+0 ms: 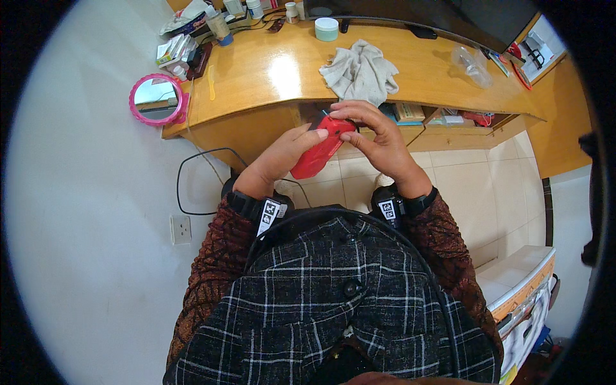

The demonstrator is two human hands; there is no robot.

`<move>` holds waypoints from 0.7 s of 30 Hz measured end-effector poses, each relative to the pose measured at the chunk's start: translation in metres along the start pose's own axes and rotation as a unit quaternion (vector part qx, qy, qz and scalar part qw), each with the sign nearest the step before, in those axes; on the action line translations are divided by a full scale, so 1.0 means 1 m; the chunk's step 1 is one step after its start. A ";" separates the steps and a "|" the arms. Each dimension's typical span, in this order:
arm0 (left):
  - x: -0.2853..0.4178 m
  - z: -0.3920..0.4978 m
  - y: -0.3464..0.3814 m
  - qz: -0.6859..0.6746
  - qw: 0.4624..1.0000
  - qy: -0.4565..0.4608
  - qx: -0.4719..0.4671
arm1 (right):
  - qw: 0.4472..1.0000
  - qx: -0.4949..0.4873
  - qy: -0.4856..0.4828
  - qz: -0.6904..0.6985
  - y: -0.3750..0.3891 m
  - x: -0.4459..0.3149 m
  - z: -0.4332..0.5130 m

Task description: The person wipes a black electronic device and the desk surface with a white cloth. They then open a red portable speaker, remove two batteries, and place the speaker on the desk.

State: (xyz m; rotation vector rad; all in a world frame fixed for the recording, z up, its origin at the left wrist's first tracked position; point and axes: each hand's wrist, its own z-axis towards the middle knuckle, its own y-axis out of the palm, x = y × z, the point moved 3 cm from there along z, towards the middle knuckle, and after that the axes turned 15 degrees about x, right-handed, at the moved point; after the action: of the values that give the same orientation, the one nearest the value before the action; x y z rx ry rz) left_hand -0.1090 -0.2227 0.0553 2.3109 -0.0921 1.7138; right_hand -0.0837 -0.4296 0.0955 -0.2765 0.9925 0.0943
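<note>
A red soft-looking pouch or packet [315, 155] bearing small writing is held in front of the desk's near edge. My left hand [284, 147] grips it from the left, with the thumb lying on its face. At its upper end, my right hand [373, 134] pinches it between thumb and fingers. A small pale blue tip shows near the right fingertips; what it belongs to cannot be told. Just beyond the right hand, a crumpled grey-white cloth [358, 72] lies on the wooden desk [250, 72].
A pink-framed round mirror [155, 99] stands at the desk's left corner. A yellow plastic knife or spatula [211, 83], a lidded jar [327, 29], a clear plastic container [471, 67] and a monitor [423, 19] are on the desk. Open compartments [409, 113] sit below. A black cable [179, 187] loops at left.
</note>
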 end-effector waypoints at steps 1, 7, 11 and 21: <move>0.001 -0.001 0.000 0.018 1.000 0.004 0.000 | 1.000 -0.005 0.007 0.003 0.000 0.000 0.000; 0.003 -0.006 0.003 0.047 0.999 0.007 0.008 | 0.999 -0.014 -0.032 -0.004 -0.003 -0.006 0.002; -0.003 -0.003 -0.001 -0.010 0.999 -0.046 0.005 | 1.000 -0.017 0.016 0.004 -0.004 -0.004 0.001; -0.012 0.001 0.002 -0.107 0.989 -0.104 -0.018 | 0.978 -0.007 0.198 0.064 0.000 0.009 -0.001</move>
State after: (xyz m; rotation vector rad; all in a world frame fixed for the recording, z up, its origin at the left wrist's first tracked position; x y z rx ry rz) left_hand -0.1123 -0.2258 0.0441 2.3691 0.0819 1.3551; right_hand -0.0796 -0.4298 0.0878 -0.2474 1.4071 0.1681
